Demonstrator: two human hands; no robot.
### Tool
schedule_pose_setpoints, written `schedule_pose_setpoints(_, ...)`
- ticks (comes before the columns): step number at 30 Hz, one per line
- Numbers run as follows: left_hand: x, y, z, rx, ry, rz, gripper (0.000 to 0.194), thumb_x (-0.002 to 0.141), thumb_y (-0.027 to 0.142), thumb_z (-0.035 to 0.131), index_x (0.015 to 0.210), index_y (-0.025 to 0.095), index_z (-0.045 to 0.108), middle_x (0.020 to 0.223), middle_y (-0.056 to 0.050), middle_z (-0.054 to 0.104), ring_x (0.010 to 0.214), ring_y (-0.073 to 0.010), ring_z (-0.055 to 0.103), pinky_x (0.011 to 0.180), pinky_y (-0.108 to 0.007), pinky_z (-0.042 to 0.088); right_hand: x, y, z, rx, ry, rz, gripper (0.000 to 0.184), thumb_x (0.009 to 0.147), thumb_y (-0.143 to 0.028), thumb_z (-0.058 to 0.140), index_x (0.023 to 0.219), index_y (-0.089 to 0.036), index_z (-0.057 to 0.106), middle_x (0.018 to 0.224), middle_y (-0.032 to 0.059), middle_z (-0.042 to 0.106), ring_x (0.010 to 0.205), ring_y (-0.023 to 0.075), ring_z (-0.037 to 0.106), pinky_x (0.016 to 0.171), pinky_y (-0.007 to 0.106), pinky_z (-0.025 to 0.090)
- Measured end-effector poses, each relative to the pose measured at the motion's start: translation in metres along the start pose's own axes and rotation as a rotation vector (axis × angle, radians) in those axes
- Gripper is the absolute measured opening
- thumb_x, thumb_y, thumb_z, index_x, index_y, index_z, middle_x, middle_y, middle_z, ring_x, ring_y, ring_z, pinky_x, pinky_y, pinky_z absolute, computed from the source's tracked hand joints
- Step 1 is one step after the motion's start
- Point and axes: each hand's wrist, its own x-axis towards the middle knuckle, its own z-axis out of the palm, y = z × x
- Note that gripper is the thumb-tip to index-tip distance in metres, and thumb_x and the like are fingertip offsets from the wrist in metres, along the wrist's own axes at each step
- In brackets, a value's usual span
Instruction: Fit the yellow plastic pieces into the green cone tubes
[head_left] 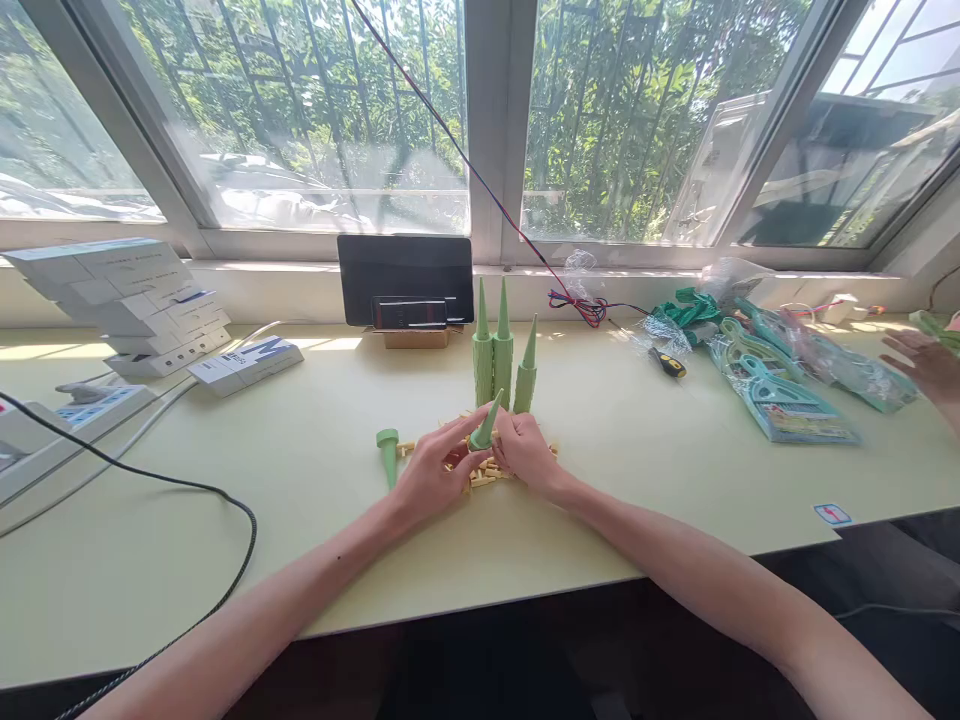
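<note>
My left hand (439,462) is closed around the wide base of a green plastic spike (487,425), whose tip points up and leans slightly right. Right beside it, my right hand (525,450) has its fingers curled in against the spike's base; whatever it pinches is hidden. Beneath both hands lies a pile of small pale yellow pieces (489,474). Just behind them, stacks of nested green spikes (503,345) stand upright, tips up. Another green spike (388,455) lies left of my left hand, its wide end facing away from me.
White boxes (142,305) are piled at the left, near a power strip (97,420) and a black cable (217,490). A dark tablet (405,275) leans by the window. Bagged dustpan sets (795,400) and a yellow-black tool (667,363) lie right. Another person's hand (926,360) shows at the right edge.
</note>
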Motion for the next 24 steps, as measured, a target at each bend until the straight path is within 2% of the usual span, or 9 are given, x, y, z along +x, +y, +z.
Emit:
schedule_pose_setpoints(2, 0.000, 0.001, 0.000, 0.029, 0.013, 0.034, 0.051, 0.090, 0.027, 0.059, 0.141, 0.024, 0.052, 0.089, -0.001, 0.060, 0.053, -0.0043, 0.043, 0.052, -0.019, 0.049, -0.001, 0.000, 0.000, -0.006, 0.000, 0.002, 0.058, 0.094, -0.046, 0.037, 0.042, -0.022, 0.027, 0.037, -0.0044, 0.028, 0.035, 0.0073, 0.026, 0.037, 0.023, 0.023)
schedule_pose_setpoints(8, -0.001, 0.003, -0.001, 0.088, 0.015, 0.049, 0.057, 0.089, 0.025, 0.061, 0.144, 0.019, 0.048, 0.062, 0.007, 0.050, 0.047, -0.0054, 0.044, 0.052, -0.018, 0.047, 0.000, 0.005, 0.000, -0.139, 0.062, -0.074, 0.057, 0.096, -0.047, 0.034, 0.045, -0.022, 0.029, 0.039, -0.0034, 0.032, 0.038, 0.0083, 0.032, 0.041, 0.024, 0.026)
schedule_pose_setpoints(10, -0.002, 0.003, -0.001, 0.073, -0.002, 0.014, 0.059, 0.089, 0.028, 0.061, 0.145, 0.019, 0.046, 0.062, 0.006, 0.051, 0.045, -0.0051, 0.043, 0.050, -0.019, 0.046, 0.000, 0.007, -0.001, -0.194, 0.087, -0.107, 0.057, 0.096, -0.047, 0.033, 0.045, -0.022, 0.028, 0.040, -0.0035, 0.031, 0.039, 0.0085, 0.031, 0.042, 0.024, 0.026)
schedule_pose_setpoints(16, -0.003, 0.004, 0.001, -0.070, -0.035, -0.135, 0.063, 0.089, 0.036, 0.062, 0.147, 0.020, 0.043, 0.080, 0.001, 0.061, 0.045, -0.0056, 0.050, 0.046, -0.021, 0.048, 0.003, 0.010, -0.002, -0.357, 0.149, -0.261, 0.056, 0.097, -0.050, 0.029, 0.049, -0.022, 0.023, 0.045, -0.0036, 0.026, 0.043, 0.0086, 0.025, 0.045, 0.027, 0.023)
schedule_pose_setpoints(20, -0.002, 0.010, 0.001, -0.256, -0.073, -0.247, 0.070, 0.089, 0.041, 0.061, 0.150, 0.018, 0.037, 0.073, 0.003, 0.058, 0.042, -0.0074, 0.053, 0.041, -0.021, 0.047, 0.005, 0.011, -0.004, -0.460, 0.171, -0.408, 0.054, 0.099, -0.048, 0.026, 0.052, -0.022, 0.018, 0.045, -0.0041, 0.022, 0.044, 0.0087, 0.021, 0.046, 0.028, 0.020)
schedule_pose_setpoints(24, -0.002, 0.015, 0.001, -0.393, -0.126, -0.307, 0.074, 0.091, 0.044, 0.060, 0.152, 0.015, 0.031, 0.068, 0.003, 0.058, 0.041, -0.0091, 0.054, 0.036, -0.020, 0.042, 0.004, 0.010, -0.007, -0.523, 0.169, -0.552, 0.052, 0.102, -0.042, 0.025, 0.054, -0.022, 0.019, 0.045, -0.0038, 0.026, 0.044, 0.0085, 0.021, 0.048, 0.028, 0.021)
